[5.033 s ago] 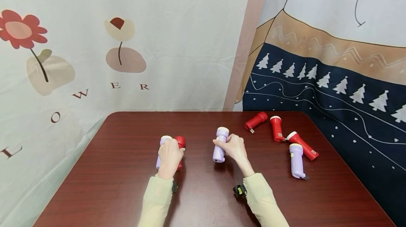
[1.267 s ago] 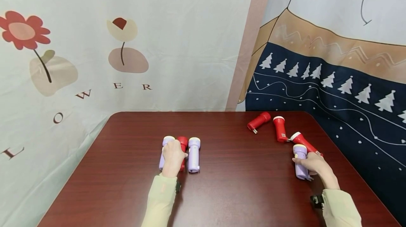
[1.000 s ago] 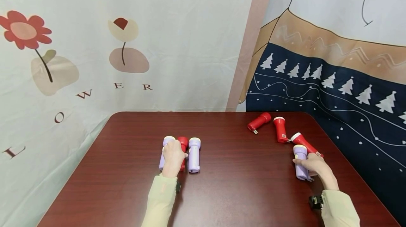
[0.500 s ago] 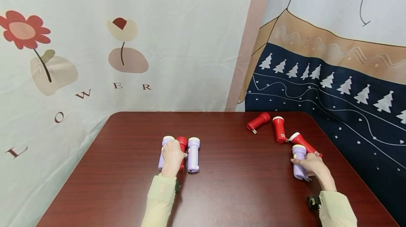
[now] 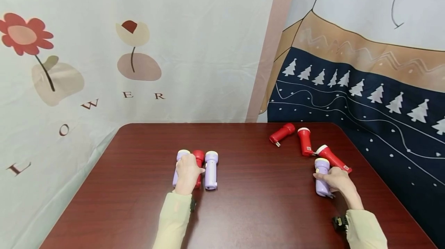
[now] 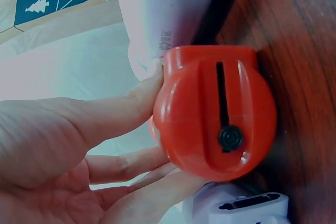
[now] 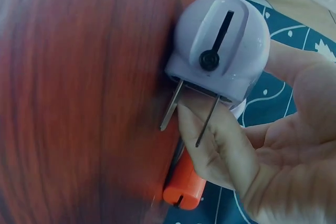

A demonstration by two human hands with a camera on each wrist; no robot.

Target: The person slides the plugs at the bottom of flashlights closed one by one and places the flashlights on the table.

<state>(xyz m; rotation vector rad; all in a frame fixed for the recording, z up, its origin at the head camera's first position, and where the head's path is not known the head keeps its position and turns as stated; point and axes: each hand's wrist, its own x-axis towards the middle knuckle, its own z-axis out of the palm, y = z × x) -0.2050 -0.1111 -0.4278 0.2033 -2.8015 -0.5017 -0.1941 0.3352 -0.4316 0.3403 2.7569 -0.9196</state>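
Note:
My left hand (image 5: 187,171) pinches a red flashlight (image 6: 210,114) between thumb and fingers; a black slider in a slot shows on its end. On either side of it lie purple flashlights, one on the left (image 5: 181,155), mostly behind the hand, and one on the right (image 5: 211,171). Over at the table's right side, my right hand (image 5: 340,182) grips another purple flashlight (image 5: 321,181) with its thumb on the near left side. Two metal plug prongs (image 7: 207,121) stick out of that flashlight's end in the right wrist view, beside the curled fingers.
A red flashlight with a white rim (image 5: 333,159) lies slanted just behind the right hand. Farther back are a second white-rimmed red flashlight (image 5: 305,142) and an all-red one (image 5: 282,133), prongs out. The brown table (image 5: 257,218) ends at a patterned cloth (image 5: 208,67).
Since five seconds ago, my right hand has set a purple flashlight right of the red one and taken hold of another at the right. That one has just shifted slightly left. My left hand stays put.

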